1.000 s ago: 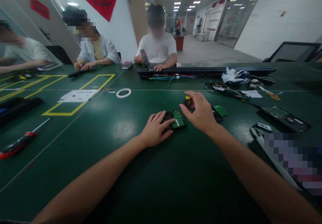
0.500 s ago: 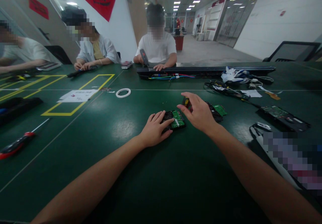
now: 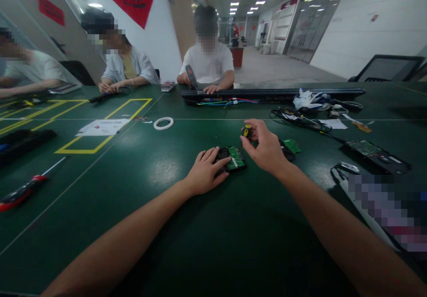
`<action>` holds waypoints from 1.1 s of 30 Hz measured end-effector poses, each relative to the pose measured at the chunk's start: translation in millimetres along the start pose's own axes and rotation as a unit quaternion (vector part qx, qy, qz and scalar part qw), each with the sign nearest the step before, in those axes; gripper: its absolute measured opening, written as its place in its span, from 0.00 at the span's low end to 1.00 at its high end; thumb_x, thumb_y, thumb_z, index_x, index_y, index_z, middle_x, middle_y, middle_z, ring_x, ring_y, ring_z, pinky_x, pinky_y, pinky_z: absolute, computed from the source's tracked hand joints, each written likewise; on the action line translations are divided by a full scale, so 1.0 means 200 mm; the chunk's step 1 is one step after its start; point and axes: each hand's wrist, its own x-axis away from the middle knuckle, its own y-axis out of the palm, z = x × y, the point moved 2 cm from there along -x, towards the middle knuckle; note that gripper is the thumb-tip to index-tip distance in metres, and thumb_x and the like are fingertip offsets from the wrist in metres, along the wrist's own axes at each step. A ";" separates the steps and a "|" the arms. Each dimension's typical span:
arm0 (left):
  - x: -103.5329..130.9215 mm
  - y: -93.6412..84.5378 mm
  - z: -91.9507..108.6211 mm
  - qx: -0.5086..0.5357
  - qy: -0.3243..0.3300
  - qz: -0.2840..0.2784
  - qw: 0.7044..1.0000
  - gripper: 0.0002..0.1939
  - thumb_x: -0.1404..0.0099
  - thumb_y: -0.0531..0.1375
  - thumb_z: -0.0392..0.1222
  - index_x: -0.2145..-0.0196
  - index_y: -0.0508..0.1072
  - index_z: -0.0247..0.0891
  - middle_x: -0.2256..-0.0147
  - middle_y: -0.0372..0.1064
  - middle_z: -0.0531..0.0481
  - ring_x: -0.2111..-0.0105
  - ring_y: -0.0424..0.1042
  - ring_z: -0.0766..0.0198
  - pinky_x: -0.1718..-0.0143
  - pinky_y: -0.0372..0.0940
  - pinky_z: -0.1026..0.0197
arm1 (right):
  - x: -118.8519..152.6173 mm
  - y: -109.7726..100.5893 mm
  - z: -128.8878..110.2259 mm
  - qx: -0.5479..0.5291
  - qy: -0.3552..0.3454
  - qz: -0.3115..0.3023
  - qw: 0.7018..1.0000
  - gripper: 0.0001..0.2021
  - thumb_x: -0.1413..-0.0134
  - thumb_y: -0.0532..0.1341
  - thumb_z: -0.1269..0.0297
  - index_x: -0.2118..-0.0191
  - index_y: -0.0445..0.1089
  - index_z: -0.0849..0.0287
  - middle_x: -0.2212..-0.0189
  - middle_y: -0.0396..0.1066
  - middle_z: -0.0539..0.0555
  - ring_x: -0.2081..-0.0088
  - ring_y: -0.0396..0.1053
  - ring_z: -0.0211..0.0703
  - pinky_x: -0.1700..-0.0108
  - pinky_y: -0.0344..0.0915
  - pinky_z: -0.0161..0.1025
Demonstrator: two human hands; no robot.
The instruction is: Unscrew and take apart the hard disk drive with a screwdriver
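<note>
A hard drive with a green circuit board on its upper face lies on the table ahead of me. My left hand holds its left end against the tabletop, the index finger across the board and the thumb at the near edge. Just right of the drive, my right hand is raised, thumb and fingers closed around a stubby black-and-yellow screwdriver. Its handle end shows; I cannot make out a shaft. Behind my right wrist sits a second dark drive, partly hidden, beside a loose green circuit board.
Another opened drive lies to the right. A red-and-black screwdriver rests at the left. Farther back are a white tape ring, a paper sheet, cables and a long black bar. Several people sit across the table.
My right hand has turned and shifted slightly right and up, bringing the screwdriver's yellow end more into view. My left hand and the hard drive have stayed put.
</note>
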 end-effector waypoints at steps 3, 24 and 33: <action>0.00 0.00 0.00 -0.003 0.000 0.000 1.000 0.28 0.25 0.58 0.55 0.31 0.64 0.51 0.26 0.46 0.39 0.28 0.49 0.39 0.33 0.50 0.33 | 0.00 0.00 0.00 0.001 -0.003 0.003 1.000 0.20 0.36 0.63 0.61 0.41 0.64 0.56 0.50 0.75 0.62 0.58 0.78 0.51 0.56 0.78 0.51; 0.00 -0.02 0.02 0.010 -0.003 0.002 1.000 0.28 0.25 0.58 0.54 0.32 0.65 0.50 0.27 0.46 0.38 0.28 0.50 0.38 0.33 0.50 0.32 | -0.01 -0.02 -0.04 -0.032 0.004 0.000 0.999 0.16 0.38 0.63 0.64 0.45 0.64 0.55 0.54 0.76 0.59 0.58 0.79 0.50 0.55 0.78 0.48; 0.00 -0.01 0.00 0.008 0.000 0.003 1.000 0.28 0.26 0.59 0.55 0.32 0.65 0.51 0.26 0.46 0.41 0.28 0.50 0.39 0.33 0.50 0.32 | -0.02 -0.05 -0.07 0.033 -0.058 -0.006 0.998 0.11 0.36 0.62 0.63 0.49 0.67 0.53 0.55 0.72 0.58 0.58 0.74 0.51 0.56 0.76 0.50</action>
